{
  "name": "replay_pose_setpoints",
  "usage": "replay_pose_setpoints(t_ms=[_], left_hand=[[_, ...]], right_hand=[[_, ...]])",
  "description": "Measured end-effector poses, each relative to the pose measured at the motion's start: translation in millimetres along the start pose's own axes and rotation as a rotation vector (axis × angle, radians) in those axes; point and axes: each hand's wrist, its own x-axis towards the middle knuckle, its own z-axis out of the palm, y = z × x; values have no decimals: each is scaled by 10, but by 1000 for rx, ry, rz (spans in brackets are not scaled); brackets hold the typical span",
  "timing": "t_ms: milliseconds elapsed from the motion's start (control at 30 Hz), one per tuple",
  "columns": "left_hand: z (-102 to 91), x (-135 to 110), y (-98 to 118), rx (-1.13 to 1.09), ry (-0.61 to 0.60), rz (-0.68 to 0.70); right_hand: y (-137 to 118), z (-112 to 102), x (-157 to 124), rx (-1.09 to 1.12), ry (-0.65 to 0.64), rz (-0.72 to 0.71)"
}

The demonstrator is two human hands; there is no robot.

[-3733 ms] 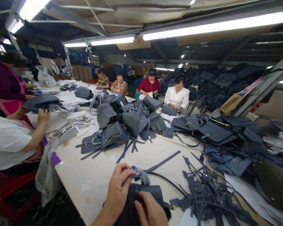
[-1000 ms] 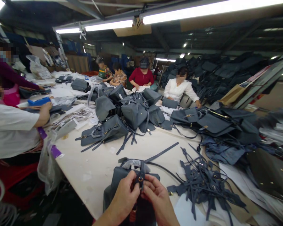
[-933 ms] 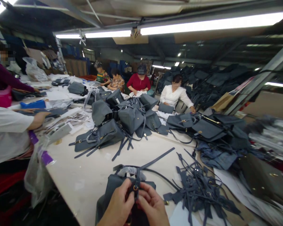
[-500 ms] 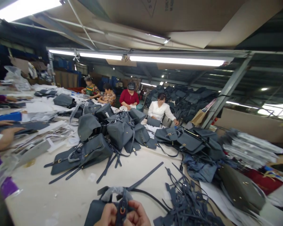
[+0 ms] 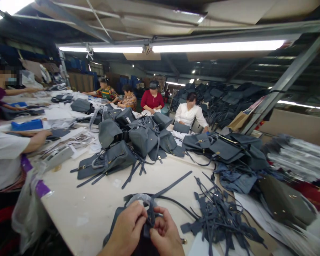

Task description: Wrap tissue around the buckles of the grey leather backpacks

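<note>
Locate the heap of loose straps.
In the head view, the heap of loose straps lies on the table, right of the right hand and left of the olive bag.

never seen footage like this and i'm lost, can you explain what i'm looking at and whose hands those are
There is no machine: these are a person's bare hands. Every picture comes from one camera worn on that person's head, looking forward and down.

At the bottom, the left hand and right hand pinch a dark strap over a partly hidden bag. On the pale table lie a tangle of loose straps to the right and a heap of grey-blue bags farther back. Other people, such as one in white, sit beyond the heap.
</note>
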Motion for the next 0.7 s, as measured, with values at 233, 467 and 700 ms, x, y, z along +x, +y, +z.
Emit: replay_pose_setpoints(t_ms=[233, 467, 700], left_hand=[[69, 12, 3, 354, -40, 523], [78, 146, -67, 15, 124, 126], [-105, 72, -75, -168, -117, -129]], right_hand=[[-119, 73, -117, 58, 33, 9], [-26, 182, -312, -297, 19, -125], [-85, 105, -337, 36, -67, 75]])
